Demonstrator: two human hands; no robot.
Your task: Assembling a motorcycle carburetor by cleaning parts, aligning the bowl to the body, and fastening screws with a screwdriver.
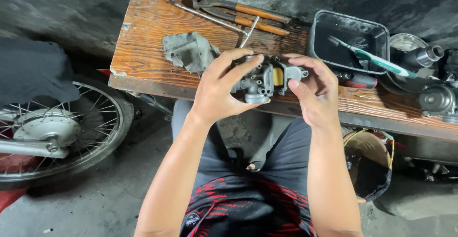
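Carburettor (264, 78) held betw. both hands above worktop (143, 51): left hand (220, 91) clasps body, right hand (312, 91) pinches far end.

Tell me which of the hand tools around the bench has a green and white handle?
The toothbrush, lying slantwise across the black tray. The pliers on the wooden bench have orange handles, and the T-handle wrench is bare metal.

Bare forearms and 2 bare hands, left hand (220, 90) and right hand (316, 92); black shorts with red jagged print
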